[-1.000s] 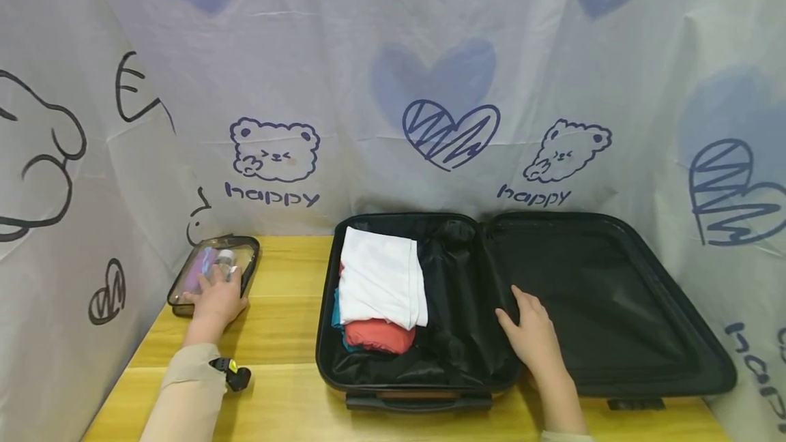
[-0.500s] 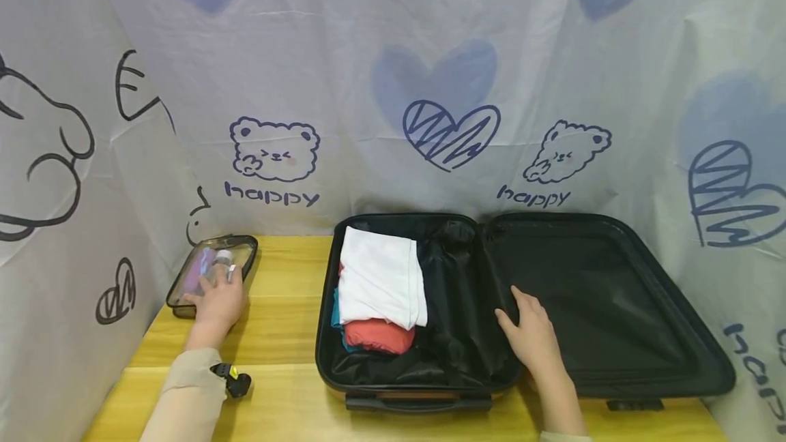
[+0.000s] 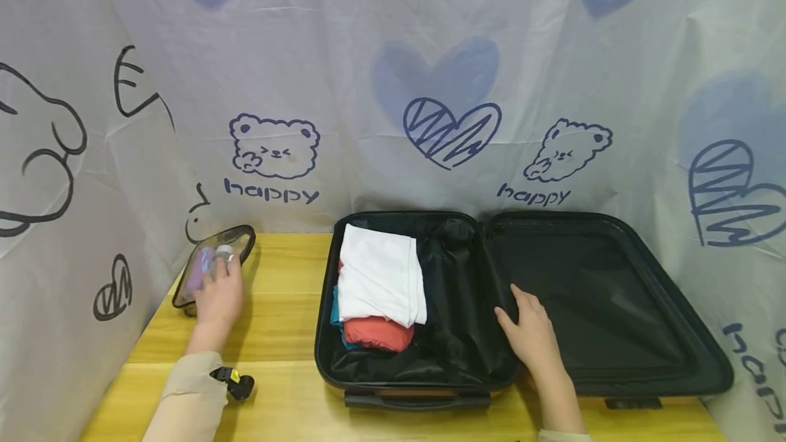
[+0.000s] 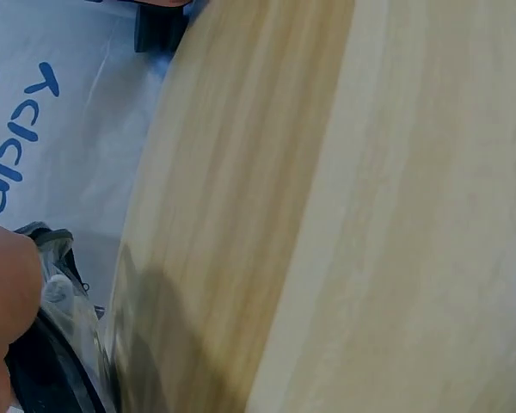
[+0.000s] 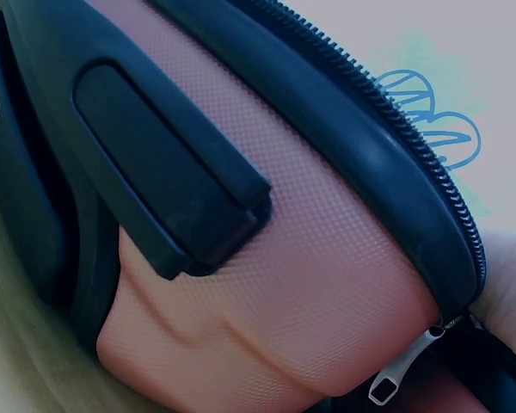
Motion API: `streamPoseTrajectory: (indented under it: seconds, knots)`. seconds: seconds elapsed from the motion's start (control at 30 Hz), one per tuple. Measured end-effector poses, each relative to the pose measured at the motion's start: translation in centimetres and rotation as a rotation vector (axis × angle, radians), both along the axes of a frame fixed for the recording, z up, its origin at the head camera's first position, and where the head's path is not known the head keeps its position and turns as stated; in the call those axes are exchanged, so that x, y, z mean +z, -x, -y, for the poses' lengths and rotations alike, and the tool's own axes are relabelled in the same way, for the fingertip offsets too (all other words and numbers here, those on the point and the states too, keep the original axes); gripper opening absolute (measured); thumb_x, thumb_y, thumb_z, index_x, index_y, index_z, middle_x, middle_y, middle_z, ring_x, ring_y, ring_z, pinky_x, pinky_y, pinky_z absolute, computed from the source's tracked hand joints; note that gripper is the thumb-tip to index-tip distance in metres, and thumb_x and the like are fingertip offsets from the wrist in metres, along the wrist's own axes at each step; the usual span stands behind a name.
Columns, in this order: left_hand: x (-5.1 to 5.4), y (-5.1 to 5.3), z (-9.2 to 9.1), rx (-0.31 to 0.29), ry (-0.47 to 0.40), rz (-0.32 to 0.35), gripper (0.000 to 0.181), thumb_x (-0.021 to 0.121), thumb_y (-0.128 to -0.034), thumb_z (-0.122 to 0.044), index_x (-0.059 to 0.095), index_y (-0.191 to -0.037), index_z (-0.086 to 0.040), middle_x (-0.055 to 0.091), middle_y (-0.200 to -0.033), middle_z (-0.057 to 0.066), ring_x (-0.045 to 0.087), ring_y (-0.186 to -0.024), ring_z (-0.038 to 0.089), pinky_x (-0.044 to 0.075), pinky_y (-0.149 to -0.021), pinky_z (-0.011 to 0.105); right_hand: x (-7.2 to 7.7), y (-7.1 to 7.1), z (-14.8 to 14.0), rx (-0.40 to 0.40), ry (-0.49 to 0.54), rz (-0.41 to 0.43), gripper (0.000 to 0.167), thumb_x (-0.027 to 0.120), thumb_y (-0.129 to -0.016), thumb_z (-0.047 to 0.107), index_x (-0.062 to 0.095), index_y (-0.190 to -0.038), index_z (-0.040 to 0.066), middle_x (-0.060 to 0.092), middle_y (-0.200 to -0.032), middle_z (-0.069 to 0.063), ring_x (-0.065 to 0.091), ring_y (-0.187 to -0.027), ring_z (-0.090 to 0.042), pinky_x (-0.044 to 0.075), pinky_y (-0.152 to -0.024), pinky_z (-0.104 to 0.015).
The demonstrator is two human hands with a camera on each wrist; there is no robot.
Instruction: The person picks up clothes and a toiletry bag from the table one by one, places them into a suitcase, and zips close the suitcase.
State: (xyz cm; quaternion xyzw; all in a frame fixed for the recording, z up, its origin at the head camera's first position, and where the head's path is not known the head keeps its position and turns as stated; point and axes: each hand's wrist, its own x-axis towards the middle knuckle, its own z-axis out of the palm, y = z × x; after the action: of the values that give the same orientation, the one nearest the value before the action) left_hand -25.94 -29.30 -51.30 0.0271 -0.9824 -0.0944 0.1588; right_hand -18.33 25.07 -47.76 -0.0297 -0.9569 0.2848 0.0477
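Note:
At the left of the table lies a clear zip pouch (image 3: 241, 237) with black trim. A purple item (image 3: 196, 274) and a small clear bottle with a white cap (image 3: 224, 251) show inside it. My left hand (image 3: 218, 294) grips the pouch at its near right side, and the pouch tilts. In the left wrist view, part of the hand (image 4: 9, 301) covers the pouch's black edge (image 4: 56, 366). My right hand (image 3: 533, 333) rests at the middle edge of the open black-lined suitcase (image 3: 451, 353), its fingers relaxed.
A folded white cloth (image 3: 381, 275) lies on a red one (image 3: 377, 334) and a blue one (image 3: 336, 305) in the suitcase's left half. The suitcase lid (image 3: 595, 299) lies open to the right. A printed curtain (image 3: 368, 87) stands behind the wooden table (image 3: 282, 333).
The pouch has tipped, its far right edge rising, with my left hand on it. My right hand and the suitcase have stayed put.

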Motion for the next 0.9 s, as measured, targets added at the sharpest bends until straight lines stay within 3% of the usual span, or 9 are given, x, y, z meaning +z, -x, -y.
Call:
streamPoseTrajectory:
  seconds: [0.1, 0.23, 0.33, 0.57, 0.8, 0.9]
  knots:
    - [0.2, -0.2, -0.3, 0.006, 0.012, -0.168, 0.038, 0.034, -0.1003, 0.0, 0.039, -0.138, 0.004, 0.046, -0.131, 0.038, 0.052, -0.095, 0.064, 0.045, -0.06, 0.073, 0.1, 0.0, 0.0, 0.001, 0.001, 0.004, 0.066, 0.052, -0.098, 0.034, 0.029, -0.151, 0.002, 0.032, -0.151, -0.027, 0.031, -0.138, -0.049, 0.031, -0.108, -0.066]
    - [0.5, -0.2, -0.6, 0.0, 0.066, -0.484, 0.032, 0.044, -0.0967, 0.001, 0.053, -0.127, 0.007, 0.062, -0.114, 0.033, 0.061, -0.077, 0.056, 0.048, -0.052, 0.063, 0.1, 0.0, -0.1, 0.002, -0.004, 0.012, 0.067, 0.052, -0.099, 0.034, 0.028, -0.152, 0.002, 0.032, -0.151, -0.027, 0.031, -0.138, -0.049, 0.03, -0.108, -0.066]
    - [0.8, -0.1, -0.7, 0.026, 0.084, -0.643, 0.029, 0.049, -0.0962, -0.001, 0.06, -0.122, 0.007, 0.067, -0.106, 0.03, 0.062, -0.067, 0.052, 0.047, -0.047, 0.059, 0.1, 0.0, -0.1, 0.003, -0.009, 0.014, 0.066, 0.052, -0.099, 0.033, 0.029, -0.152, 0.002, 0.032, -0.151, -0.027, 0.031, -0.138, -0.048, 0.029, -0.109, -0.065]
    - [1.5, -0.1, -0.8, 0.096, 0.02, -0.687, 0.028, 0.051, -0.099, -0.011, 0.062, -0.121, 0.003, 0.067, -0.106, 0.029, 0.063, -0.068, 0.053, 0.044, -0.043, 0.063, 0.2, 0.1, 0.0, 0.003, -0.004, 0.032, 0.065, 0.051, -0.1, 0.034, 0.028, -0.152, 0.003, 0.031, -0.152, -0.027, 0.029, -0.14, -0.048, 0.028, -0.11, -0.066]
    - [2.9, 0.3, -1.3, 0.055, 0.087, -0.867, 0.024, 0.056, -0.0964, -0.009, 0.066, -0.117, -0.001, 0.071, -0.1, 0.024, 0.065, -0.07, 0.048, 0.046, -0.045, 0.059, 0.2, 0.1, 0.0, 0.003, -0.012, 0.017, 0.065, 0.052, -0.099, 0.033, 0.029, -0.151, 0.002, 0.032, -0.151, -0.027, 0.031, -0.139, -0.048, 0.029, -0.11, -0.065]
    - [3.9, 0.4, -1.6, 0.039, 0.116, -0.898, 0.025, 0.054, -0.0985, -0.012, 0.066, -0.117, -0.001, 0.071, -0.101, 0.023, 0.066, -0.071, 0.047, 0.049, -0.049, 0.057, 0.2, 0.1, 0.0, 0.0, -0.011, 0.01, 0.065, 0.053, -0.099, 0.033, 0.03, -0.151, 0.002, 0.033, -0.151, -0.027, 0.031, -0.139, -0.048, 0.029, -0.11, -0.065]
